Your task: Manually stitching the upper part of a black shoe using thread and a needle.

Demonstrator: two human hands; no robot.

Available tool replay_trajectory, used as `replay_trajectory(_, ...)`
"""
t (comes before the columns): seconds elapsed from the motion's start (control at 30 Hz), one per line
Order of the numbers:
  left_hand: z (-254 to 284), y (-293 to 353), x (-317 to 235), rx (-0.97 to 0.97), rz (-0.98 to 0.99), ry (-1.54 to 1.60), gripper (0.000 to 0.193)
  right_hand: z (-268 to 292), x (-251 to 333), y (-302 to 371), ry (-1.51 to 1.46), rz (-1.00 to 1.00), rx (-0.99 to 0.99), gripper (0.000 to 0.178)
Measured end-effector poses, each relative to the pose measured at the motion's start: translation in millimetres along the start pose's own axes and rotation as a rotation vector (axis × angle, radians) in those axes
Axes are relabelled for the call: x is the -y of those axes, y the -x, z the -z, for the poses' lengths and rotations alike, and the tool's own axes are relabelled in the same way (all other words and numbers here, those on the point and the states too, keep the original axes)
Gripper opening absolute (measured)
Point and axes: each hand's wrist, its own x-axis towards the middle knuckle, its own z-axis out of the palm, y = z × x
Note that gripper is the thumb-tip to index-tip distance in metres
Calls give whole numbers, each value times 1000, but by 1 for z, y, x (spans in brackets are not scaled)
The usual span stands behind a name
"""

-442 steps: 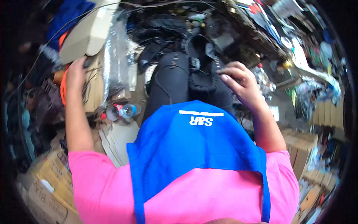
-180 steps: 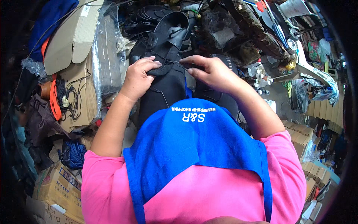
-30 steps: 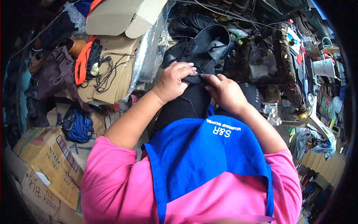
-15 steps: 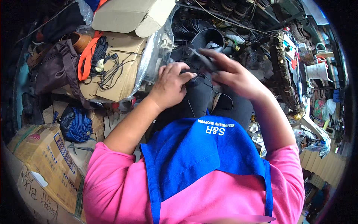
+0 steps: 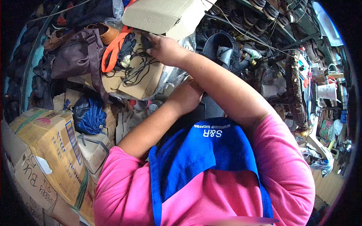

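Note:
My right arm stretches across to the left, over my left wrist. At its end my right hand [image 5: 166,49] is over the cardboard [image 5: 145,81] on the left-hand surface, fingers closed about a small dark flat piece [image 5: 145,41] whose kind I cannot make out. Black cords [image 5: 137,73] lie tangled just below these fingers. My left hand [image 5: 191,94] stays low over my lap, partly covered by my right forearm. Its fingers are hidden, and so is anything in them.
An orange strap [image 5: 109,56] and a dark purple bag [image 5: 77,56] lie left of the cords. A cardboard flap [image 5: 162,19] rises beyond my right hand. Farther right is a black bucket [image 5: 218,43]. Boxes [image 5: 52,139] are stacked at the lower left; shoes [image 5: 250,17] line racks at the back.
My right hand has swung from above my lap, where it held a blurred grey blade-like tool, left to the cardboard. My left hand has drawn slightly back toward me, under the right forearm.

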Motion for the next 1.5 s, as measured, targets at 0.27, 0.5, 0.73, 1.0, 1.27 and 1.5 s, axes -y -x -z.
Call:
replay_trajectory(0.27, 8, -4, 1, -81, 30, -137, 26, 104, -17, 96, -281, -64, -196, 29)
replay_trajectory(0.5, -12, -18, -34, -215, -281, -131, 30, 124, -62, 233, -646, -465, -223, 59)
replay_trajectory(0.73, -34, -30, -77, -166, -428, -132, 34, 162, -43, 319, -622, -572, -52, 28)
replay_trajectory(1.0, -112, -20, -97, 269, -692, -170, 23, 185, -89, 441, -290, -724, -973, 19)
replay_trajectory(1.27, -144, -14, -95, 405, -648, -62, 25, 166, -115, 432, -1796, 72, -479, 44)
replay_trajectory(1.5, -122, -34, -99, 373, -312, 130, 25, 145, -91, 419, 373, -643, -37, 25)
